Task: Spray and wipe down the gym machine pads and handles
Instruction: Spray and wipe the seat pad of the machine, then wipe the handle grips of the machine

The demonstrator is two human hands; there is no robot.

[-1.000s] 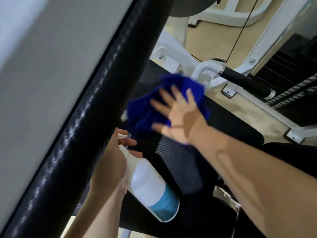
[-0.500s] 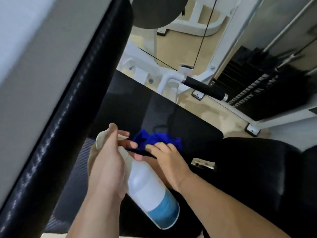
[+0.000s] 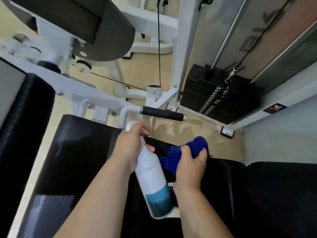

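Observation:
My left hand [image 3: 133,145] grips the neck of a white spray bottle [image 3: 152,177] with blue liquid in its base, its nozzle pointing toward the black foam handle [image 3: 163,113] on the white frame. My right hand [image 3: 190,166] holds a bunched blue cloth [image 3: 197,145] just right of the bottle. Both hands hover over the black seat pad [image 3: 77,152]. A second black pad [image 3: 265,194] lies to the right.
A black weight stack [image 3: 217,97] with guide rods stands at the right behind the handle. A white machine frame [image 3: 82,93] and cable [image 3: 159,48] cross the middle. A black upright pad [image 3: 22,126] fills the left edge. Beige floor [image 3: 188,131] lies beyond the seat.
My right hand left the pad, bunched the cloth and pulled it back right. My left hand raised the bottle toward the handle. The view tilted up, showing the weight stack.

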